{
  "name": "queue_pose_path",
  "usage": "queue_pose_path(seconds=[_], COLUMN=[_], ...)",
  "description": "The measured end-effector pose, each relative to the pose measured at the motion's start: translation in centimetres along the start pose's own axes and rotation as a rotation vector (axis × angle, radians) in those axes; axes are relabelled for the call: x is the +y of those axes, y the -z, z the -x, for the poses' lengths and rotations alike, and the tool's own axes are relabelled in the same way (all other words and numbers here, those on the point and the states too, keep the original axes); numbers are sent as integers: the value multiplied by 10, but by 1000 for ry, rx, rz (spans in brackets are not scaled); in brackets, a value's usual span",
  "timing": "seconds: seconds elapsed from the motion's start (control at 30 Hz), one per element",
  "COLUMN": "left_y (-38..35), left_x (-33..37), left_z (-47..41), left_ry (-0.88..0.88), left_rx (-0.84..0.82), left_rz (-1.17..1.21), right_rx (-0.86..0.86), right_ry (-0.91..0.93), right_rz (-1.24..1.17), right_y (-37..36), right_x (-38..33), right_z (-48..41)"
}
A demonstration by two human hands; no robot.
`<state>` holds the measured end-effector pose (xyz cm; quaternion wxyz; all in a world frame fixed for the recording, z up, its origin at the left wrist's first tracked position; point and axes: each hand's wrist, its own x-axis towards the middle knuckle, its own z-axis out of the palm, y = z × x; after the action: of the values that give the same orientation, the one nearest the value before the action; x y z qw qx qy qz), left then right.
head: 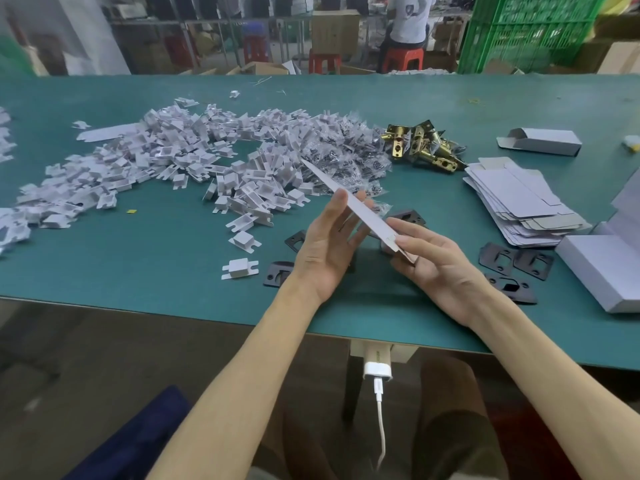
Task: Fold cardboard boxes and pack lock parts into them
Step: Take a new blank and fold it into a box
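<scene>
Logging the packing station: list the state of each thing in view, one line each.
box blank, flat, unfolded, held edge-on
left hand, straight fingers against the blank
right hand, pinches the blank's near end
blank stack, flat, fanned out
far box, folded, end flap open
brass latches, loose pile
black plates, lying flat, unpacked

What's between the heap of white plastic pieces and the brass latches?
In the head view, a heap of small clear bags with dark contents lies there, running from the white plastic pieces up to the brass latches.
</scene>
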<state>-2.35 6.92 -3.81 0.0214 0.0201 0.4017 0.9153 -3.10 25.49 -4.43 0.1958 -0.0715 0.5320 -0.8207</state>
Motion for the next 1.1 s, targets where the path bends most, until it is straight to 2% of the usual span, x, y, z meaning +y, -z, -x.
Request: queue_pose_path(seconds=[0.17,0.33,0.47,0.87,1.1], left_y=[2,3,3,-1,2], left_x=[0,4,5,7,5], left_z=[1,5,8,11,9], left_ry=[16,22,37,12,-10], left_rx=[-49,-181,-256,-244,-173], left_rz=[-56,-180,-172,-175,-190], right_rx=[-15,-37,-47,-50,-26], right_ry=[-15,-11,-3,5,0], right_rz=[-51,-51,-40,-40,-83], right_y=[1,2,2,4,0], right_x=[0,-1,0,1,0], right_z=[-1,1,2,2,3])
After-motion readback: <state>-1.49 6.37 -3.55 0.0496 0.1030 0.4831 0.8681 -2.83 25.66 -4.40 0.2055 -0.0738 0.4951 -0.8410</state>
